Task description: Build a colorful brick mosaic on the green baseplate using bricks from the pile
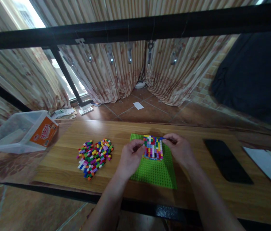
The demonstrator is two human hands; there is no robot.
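Observation:
A block of many-coloured toy bricks [153, 148] stands on a green studded baseplate [156, 175], near its far edge. My left hand [131, 158] is closed at the block's left side, with thumb and curled fingers against it. At the far right corner, the fingertips of my right hand [179, 149] pinch a small blue brick [161, 139]. Whether that brick touches the block I cannot tell. To the left, a loose pile of coloured bricks [95, 156] lies on the wooden table [61, 160].
A black flat slab [227, 160] and white paper with a pen [267, 165] lie on the right. Beyond the table's left end is a clear plastic bin [17, 131] with an orange label. A dark metal bar [126, 30] crosses above the far side, with hooks hanging from it.

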